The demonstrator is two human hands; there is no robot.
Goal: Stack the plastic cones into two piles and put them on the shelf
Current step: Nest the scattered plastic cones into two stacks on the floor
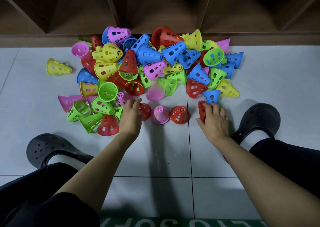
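The right hand point(214, 118) gripped a tilted red cone point(201, 110). The left hand point(131, 113) lay over a second red cone point(145, 111), and I couldn't tell if it had closed. A pink cone point(160, 115) stood between the hands, with the heap point(149, 60) just beyond them and the shelf point(69, 15) behind that. A careless drag could have knocked the heap and sent cones rolling away across the floor point(164, 149).

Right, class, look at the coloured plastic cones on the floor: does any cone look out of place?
Yes. One yellow perforated plastic cone lies on its side alone on the grey tiled floor, left of and apart from the jumbled heap of coloured cones against the wooden shelf.
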